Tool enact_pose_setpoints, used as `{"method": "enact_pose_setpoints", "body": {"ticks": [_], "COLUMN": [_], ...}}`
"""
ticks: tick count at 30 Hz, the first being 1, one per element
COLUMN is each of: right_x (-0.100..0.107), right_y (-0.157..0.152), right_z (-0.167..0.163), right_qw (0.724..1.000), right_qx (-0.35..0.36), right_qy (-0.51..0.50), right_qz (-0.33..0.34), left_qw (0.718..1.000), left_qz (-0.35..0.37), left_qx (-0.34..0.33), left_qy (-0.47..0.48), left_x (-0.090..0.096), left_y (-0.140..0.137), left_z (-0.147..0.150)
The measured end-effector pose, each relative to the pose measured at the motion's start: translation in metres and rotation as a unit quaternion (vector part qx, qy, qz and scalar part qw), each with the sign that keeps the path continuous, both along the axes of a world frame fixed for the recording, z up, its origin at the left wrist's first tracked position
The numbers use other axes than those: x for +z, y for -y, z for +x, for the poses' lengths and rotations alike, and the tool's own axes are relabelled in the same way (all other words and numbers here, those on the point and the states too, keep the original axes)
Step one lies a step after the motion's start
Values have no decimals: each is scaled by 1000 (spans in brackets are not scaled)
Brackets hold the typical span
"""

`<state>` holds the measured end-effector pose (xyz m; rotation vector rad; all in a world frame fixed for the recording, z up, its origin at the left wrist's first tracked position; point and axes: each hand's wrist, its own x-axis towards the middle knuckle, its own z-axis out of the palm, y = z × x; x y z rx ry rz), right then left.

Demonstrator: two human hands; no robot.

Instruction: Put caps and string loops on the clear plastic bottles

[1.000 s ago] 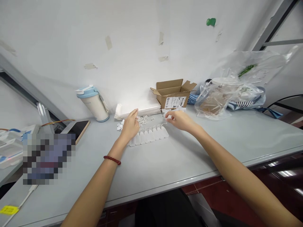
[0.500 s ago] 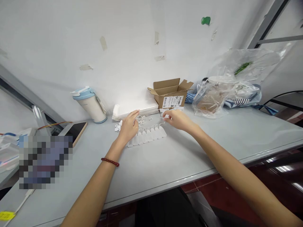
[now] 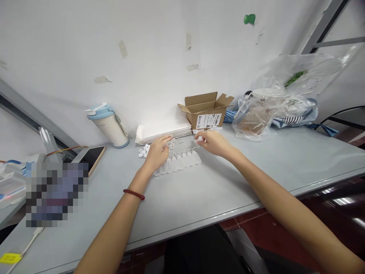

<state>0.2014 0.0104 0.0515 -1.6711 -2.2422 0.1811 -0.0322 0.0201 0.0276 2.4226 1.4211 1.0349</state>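
Observation:
Several white, round-ended tags [image 3: 179, 163] with thin white strings lie in a row on the grey table [image 3: 216, 190]. My left hand [image 3: 156, 153] rests palm down over the left end of this row, its fingers stretched forward and covering part of it. Loose white strings [image 3: 172, 144] lie by its fingertips. Small white pieces [image 3: 144, 151] sit just left of that hand. Beyond the row's right end, my right hand [image 3: 215, 143] has its thumb and fingers curled together in a pinch. A bit of white shows between them, too small to make out.
Behind the hands are a stack of white paper [image 3: 165, 131] and an open cardboard box [image 3: 207, 114]. A tumbler [image 3: 110, 125] and a phone [image 3: 95, 158] stand to the left. Plastic bags [image 3: 255, 118] with a container lie at the right, against the wall.
My left hand has shifted slightly forward and right over the row of tags. My right hand keeps its pinched shape in nearly the same place. The view has tilted a little.

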Motion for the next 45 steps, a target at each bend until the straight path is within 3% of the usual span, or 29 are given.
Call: {"method": "enact_pose_setpoints", "body": {"ticks": [4, 10, 19, 26, 29, 33, 37, 45], "right_x": [-2, -5, -6, -6, -9, -12, -11, -11], "right_y": [-1, -3, -3, 2, 4, 5, 7, 8], "right_z": [0, 1, 0, -10, -14, -16, -17, -18], "right_qw": [1000, 1000, 998, 957, 950, 950, 950, 952], "right_qx": [4, 0, 25, 144, 159, 166, 176, 184], "right_qy": [-6, -19, -60, -250, -269, -264, -255, -243], "right_qz": [4, 11, 25, -9, -16, -26, -23, -22], "left_qw": [995, 974, 921, 829, 796, 771, 769, 798], "left_qz": [-76, -127, -105, -216, -245, -263, -264, -265], "left_qx": [-17, -24, -5, -55, -67, -67, -68, -90], "left_qy": [61, 188, 375, 513, 550, 576, 578, 534], "left_x": [1, -5, 8, 19, 22, 24, 22, 13], "left_y": [1, -5, 2, 17, 21, 22, 22, 21], "left_z": [0, 0, 5, 16, 19, 20, 20, 21]}}
